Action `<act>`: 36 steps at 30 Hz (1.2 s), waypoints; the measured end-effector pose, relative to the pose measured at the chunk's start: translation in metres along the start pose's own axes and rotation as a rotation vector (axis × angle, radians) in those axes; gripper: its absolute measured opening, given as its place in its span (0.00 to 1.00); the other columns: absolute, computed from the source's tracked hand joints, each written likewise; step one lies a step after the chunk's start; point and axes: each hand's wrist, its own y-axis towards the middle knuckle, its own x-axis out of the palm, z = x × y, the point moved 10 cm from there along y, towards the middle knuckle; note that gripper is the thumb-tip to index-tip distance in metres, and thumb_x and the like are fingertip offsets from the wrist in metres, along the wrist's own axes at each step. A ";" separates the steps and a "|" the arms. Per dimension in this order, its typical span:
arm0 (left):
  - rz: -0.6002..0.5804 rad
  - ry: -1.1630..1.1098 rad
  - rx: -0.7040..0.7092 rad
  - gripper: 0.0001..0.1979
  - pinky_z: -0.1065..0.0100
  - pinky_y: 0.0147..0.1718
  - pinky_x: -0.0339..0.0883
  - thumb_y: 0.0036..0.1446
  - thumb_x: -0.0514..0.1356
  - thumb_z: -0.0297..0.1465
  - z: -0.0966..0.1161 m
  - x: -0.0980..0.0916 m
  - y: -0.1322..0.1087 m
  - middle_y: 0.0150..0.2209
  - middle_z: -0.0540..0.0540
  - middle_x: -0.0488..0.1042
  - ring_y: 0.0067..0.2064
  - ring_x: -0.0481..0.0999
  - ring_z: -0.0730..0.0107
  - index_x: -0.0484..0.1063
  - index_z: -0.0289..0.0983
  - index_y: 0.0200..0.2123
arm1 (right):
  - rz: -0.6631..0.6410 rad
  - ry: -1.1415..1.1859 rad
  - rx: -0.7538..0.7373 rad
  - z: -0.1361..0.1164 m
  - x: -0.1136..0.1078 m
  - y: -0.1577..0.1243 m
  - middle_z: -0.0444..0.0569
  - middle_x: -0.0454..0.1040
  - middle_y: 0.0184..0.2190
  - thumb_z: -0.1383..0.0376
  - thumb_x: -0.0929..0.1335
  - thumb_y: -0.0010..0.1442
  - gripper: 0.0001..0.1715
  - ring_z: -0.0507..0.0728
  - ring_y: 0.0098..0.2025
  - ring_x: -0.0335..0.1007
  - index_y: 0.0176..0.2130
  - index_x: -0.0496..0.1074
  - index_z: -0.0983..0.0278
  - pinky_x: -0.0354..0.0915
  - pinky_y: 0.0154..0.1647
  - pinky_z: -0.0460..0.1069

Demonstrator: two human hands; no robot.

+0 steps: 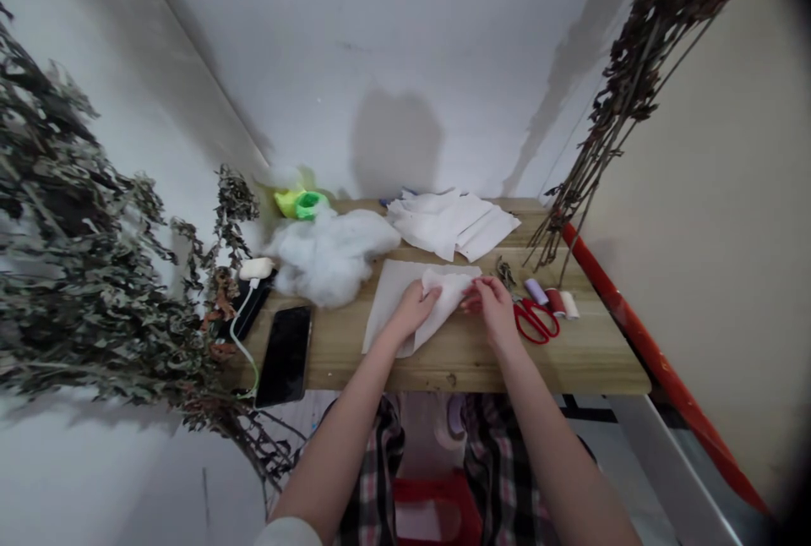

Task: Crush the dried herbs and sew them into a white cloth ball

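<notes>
Your right hand (pixel 491 307) pinches the right end of a folded white cloth (pixel 449 294) in a narrow grip, while your left hand (pixel 413 311) closes over its left part. The cloth lies on a paler fabric sheet (pixel 388 301), toward the near edge of a wooden tabletop (pixel 456 370). Just left of the sheet sits a mound of white polyester stuffing (pixel 329 257), and a stack of white fabric pieces (pixel 449 223) lies on the far side. To your right are red-handled scissors (pixel 536 320) and thread spools (pixel 554 302). A black smartphone (pixel 285 356) lies at the table's left end, beside dried leafy branches (pixel 89 225).
</notes>
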 end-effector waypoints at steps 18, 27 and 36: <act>0.036 0.057 -0.009 0.15 0.62 0.38 0.66 0.55 0.57 0.39 -0.008 -0.004 0.005 0.37 0.39 0.77 0.38 0.74 0.59 0.75 0.33 0.36 | -0.012 -0.063 0.093 0.013 0.011 0.015 0.33 0.57 0.12 0.57 0.73 0.40 0.18 0.46 0.14 0.47 0.29 0.69 0.66 0.43 0.12 0.43; 0.167 0.007 0.067 0.17 0.63 0.44 0.65 0.50 0.59 0.27 0.002 -0.006 0.006 0.42 0.43 0.75 0.42 0.73 0.64 0.67 0.36 0.46 | 0.091 -0.240 -0.141 0.004 0.002 0.015 0.42 0.69 0.20 0.53 0.68 0.47 0.17 0.51 0.23 0.59 0.29 0.70 0.65 0.55 0.21 0.45; 0.193 0.484 0.380 0.09 0.52 0.61 0.48 0.55 0.55 0.25 0.042 0.000 -0.013 0.62 0.44 0.57 0.64 0.53 0.56 0.73 0.40 0.35 | 0.075 -0.200 -0.188 0.003 0.003 0.013 0.42 0.70 0.22 0.54 0.69 0.49 0.16 0.51 0.24 0.60 0.30 0.69 0.65 0.59 0.26 0.46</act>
